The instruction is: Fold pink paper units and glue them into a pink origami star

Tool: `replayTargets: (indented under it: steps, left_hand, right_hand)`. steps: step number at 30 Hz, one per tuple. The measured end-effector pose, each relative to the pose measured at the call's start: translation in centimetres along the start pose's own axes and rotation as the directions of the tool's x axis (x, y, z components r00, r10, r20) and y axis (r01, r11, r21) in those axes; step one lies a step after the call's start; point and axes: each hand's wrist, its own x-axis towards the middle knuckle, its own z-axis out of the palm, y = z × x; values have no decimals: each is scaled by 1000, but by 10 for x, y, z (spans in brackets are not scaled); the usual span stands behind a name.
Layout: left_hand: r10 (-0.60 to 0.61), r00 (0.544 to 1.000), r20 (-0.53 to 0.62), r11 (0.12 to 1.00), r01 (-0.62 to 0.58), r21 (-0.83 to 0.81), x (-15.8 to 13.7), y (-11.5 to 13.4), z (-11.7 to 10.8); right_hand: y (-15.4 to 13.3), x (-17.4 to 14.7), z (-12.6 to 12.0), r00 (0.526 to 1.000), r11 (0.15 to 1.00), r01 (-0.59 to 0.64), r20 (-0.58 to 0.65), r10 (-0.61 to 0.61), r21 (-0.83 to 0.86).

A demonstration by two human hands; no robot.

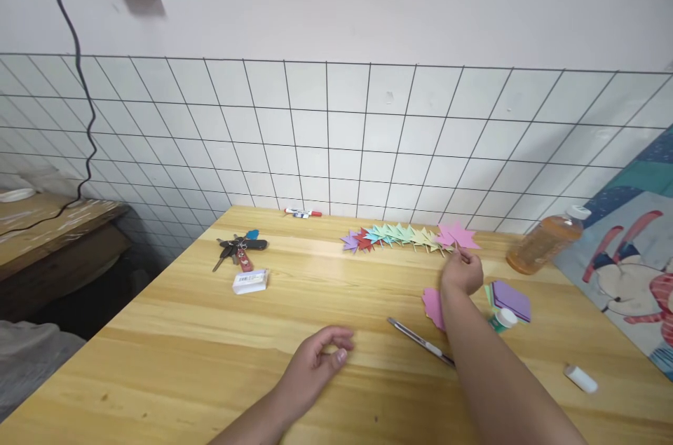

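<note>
My right hand (463, 272) reaches to the back of the table, its fingers pinched at the stem of a pink paper maple leaf (456, 235). That leaf lies at the right end of a row of overlapping paper leaves (402, 235) running from purple and red through blue and green to yellow. Nearer me, my right forearm partly covers another pink paper piece (433, 307). My left hand (320, 366) is over the front middle of the table, empty, with fingers loosely curved and thumb apart. Between my arms lies a slim utility knife (420, 341).
Colored paper sheets (512, 300) and a white-capped glue bottle (503, 319) sit right of my forearm. Farther right are a white eraser (581, 378) and a drink bottle (547, 242). Keys (239, 249), a small white box (251, 282) and a marker (303, 213) lie left.
</note>
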Motion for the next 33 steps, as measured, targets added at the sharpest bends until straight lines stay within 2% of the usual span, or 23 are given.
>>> replayTargets:
  steps: [10, 19, 23, 27, 29, 31, 33]
  left_hand:
    - [-26, 1000, 11, 1000, 26, 0, 2, -2, 0]
    - [5, 1000, 17, 1000, -5, -6, 0, -4, 0]
    - [14, 1000, 13, 1000, -14, 2, 0, -4, 1]
    - [25, 1000, 8, 1000, -25, 8, 1, -5, 1]
    - [23, 1000, 4, 1000, -23, 3, 1, -4, 1]
    - [14, 1000, 3, 1000, -14, 3, 0, -2, 1]
    - [6, 1000, -2, 1000, -6, 5, 0, 0, 1]
  right_hand:
    - [10, 8, 1, 993, 985, -67, 88, 82, -161]
    - [7, 12, -6, 995, 984, -71, 52, 81, -165]
    - [-9, 2, -6, 999, 994, 24, 36, -20, -104]
    - [-39, -34, -15, 967, 974, 227, 115, -228, 22]
    - [-49, -59, -34, 921, 939, 332, 184, -342, 86]
    - [-50, -80, -61, 742, 809, 560, 325, -586, 179]
    - [-40, -91, -91, 521, 649, 736, 449, -726, 194]
